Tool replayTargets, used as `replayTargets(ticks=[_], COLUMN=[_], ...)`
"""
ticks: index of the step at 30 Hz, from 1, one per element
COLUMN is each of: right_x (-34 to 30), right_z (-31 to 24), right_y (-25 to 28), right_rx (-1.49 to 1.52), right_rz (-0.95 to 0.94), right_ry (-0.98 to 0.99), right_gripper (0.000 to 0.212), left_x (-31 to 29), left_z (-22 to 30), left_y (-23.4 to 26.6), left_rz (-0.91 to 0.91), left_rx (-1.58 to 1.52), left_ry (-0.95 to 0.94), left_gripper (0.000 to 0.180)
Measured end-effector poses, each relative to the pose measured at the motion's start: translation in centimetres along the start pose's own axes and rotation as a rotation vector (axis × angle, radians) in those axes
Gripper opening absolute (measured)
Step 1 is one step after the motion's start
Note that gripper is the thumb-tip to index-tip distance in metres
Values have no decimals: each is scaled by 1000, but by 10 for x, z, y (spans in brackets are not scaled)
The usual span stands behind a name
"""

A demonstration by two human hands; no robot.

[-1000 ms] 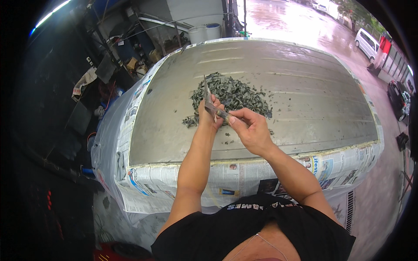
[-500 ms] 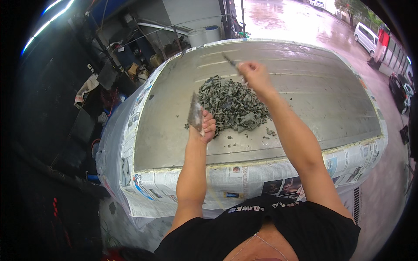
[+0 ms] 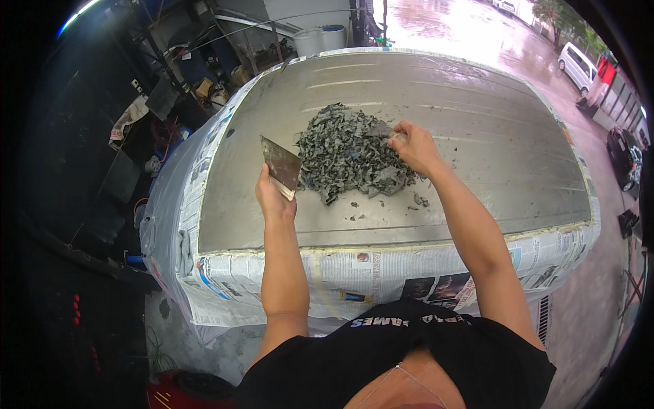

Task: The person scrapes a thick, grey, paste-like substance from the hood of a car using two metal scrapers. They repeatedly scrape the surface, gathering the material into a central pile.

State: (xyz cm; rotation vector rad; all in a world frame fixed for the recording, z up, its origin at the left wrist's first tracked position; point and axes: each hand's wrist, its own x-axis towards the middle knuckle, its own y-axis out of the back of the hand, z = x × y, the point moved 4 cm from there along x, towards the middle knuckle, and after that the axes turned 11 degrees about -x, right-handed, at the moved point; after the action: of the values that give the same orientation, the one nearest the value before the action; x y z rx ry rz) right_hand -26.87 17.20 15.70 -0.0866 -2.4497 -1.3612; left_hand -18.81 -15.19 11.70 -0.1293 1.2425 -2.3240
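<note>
My left hand point(image 3: 274, 194) grips a wide, flat scraper point(image 3: 281, 162) by its pale handle, its stained metal blade standing up at the left edge of the pile. Grey-green curled flakes, like peeled paint, form a large heap point(image 3: 347, 153) on a bare, ribbed metal vehicle roof point(image 3: 252, 170). At the heap's right side my right hand point(image 3: 417, 148) is closed on what seems to be another scraper point(image 3: 379, 133). Its grey blade touches or hovers over the flakes; I cannot tell which. Small loose flakes point(image 3: 420, 200) lie in front of the heap.
Newspaper point(image 3: 320, 276) taped round the roof edge hangs down the near side, and plastic sheeting point(image 3: 163, 204) drapes the left. Buckets point(image 3: 310, 42) and clutter stand far left. A white van point(image 3: 578, 67) and dark motorcycle point(image 3: 623, 153) are at the right. Something red point(image 3: 163, 392) lies low left.
My right hand has come down and nearer from above the heap to its right side. My left hand has moved left, away from the flakes, turning the scraper blade. The view has shifted slightly.
</note>
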Motion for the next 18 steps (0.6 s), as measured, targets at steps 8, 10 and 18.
replayTargets(ticks=[8, 10, 18], right_x=[-16, -20, -55], right_z=[-15, -21, -77], right_y=[22, 25, 42], right_rx=[142, 177, 262], right_rz=[5, -23, 23], right_ry=[42, 62, 111], right_gripper=[40, 41, 37], left_x=[-8, -6, -23], left_z=[-2, -8, -15], left_y=[3, -8, -63], left_rz=[-179, -178, -223], left_rx=[271, 395, 640], left_ry=[-228, -303, -582], left_gripper=[17, 21, 29])
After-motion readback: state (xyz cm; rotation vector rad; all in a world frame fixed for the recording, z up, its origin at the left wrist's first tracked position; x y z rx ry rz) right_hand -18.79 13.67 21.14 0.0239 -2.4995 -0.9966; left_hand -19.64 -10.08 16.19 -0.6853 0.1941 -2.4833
